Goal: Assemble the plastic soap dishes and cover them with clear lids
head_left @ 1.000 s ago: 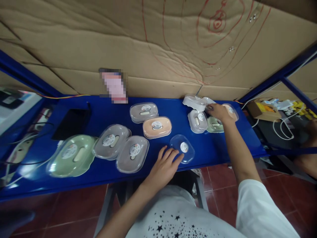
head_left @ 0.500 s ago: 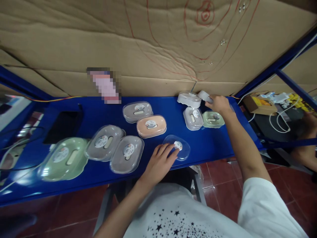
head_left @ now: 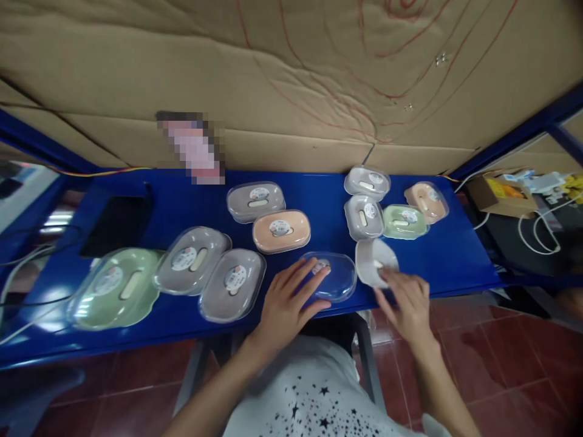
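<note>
A clear lid (head_left: 339, 280) with a round label lies near the front edge of the blue table. My left hand (head_left: 291, 297) rests on its left side, fingers spread. To the right of the lid, my right hand (head_left: 407, 303) grips a small whitish-grey container (head_left: 374, 261), which is tilted. Behind it sit two small grey boxes (head_left: 364, 217) (head_left: 367, 183), a green one (head_left: 404, 222) and a peach one (head_left: 427, 203). Left of my left hand are a larger peach box (head_left: 281, 230) and grey boxes (head_left: 233, 285) (head_left: 255, 201).
Another grey box (head_left: 192, 261) and a large green box (head_left: 117, 288) stand at the left. Behind them lies a dark flat object (head_left: 119, 221). Cardboard (head_left: 273, 73) lines the back. An open carton (head_left: 503, 194) and white cables are at the far right.
My right hand has come from the back right toward the front edge with the small whitish container. The small peach box behind is now uncovered. The view has shifted slightly.
</note>
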Tool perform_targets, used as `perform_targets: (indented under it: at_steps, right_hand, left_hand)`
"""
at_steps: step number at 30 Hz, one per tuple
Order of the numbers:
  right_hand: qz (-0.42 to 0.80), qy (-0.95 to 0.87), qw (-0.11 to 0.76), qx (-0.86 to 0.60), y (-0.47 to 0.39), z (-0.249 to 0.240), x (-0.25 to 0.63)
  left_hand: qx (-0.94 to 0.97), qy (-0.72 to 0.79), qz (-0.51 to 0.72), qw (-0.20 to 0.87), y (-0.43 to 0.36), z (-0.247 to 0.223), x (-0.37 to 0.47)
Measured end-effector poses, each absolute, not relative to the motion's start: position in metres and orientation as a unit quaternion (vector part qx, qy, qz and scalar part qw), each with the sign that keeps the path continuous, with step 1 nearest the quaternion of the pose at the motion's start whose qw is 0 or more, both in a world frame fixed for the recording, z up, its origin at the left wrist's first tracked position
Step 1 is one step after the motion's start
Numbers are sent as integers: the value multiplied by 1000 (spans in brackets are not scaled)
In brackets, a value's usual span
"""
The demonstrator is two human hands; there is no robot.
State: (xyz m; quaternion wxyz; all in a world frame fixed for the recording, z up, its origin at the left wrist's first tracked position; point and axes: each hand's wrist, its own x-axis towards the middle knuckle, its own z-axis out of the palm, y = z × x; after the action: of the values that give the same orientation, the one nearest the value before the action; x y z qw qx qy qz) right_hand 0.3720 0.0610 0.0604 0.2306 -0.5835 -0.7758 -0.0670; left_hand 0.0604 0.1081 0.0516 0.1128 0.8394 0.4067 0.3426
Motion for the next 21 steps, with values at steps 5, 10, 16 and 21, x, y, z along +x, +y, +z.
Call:
perform_targets:
  at_steps: [5, 10, 16, 21]
  right_hand:
    - [34, -825, 209, -524, 52, 43, 333]
    - [98, -842, 287, -445, 72, 37, 315]
    - [125, -784, 330, -511, 77, 31, 323]
    - [147, -843, 251, -453, 92, 36, 317]
  left_hand:
    - [774, 452, 420, 139, 99, 73, 63]
    - [788, 507, 345, 52, 105, 65, 74]
    - [809, 504, 303, 13, 108, 53, 72]
    - [851, 458, 253, 32, 103, 57, 63]
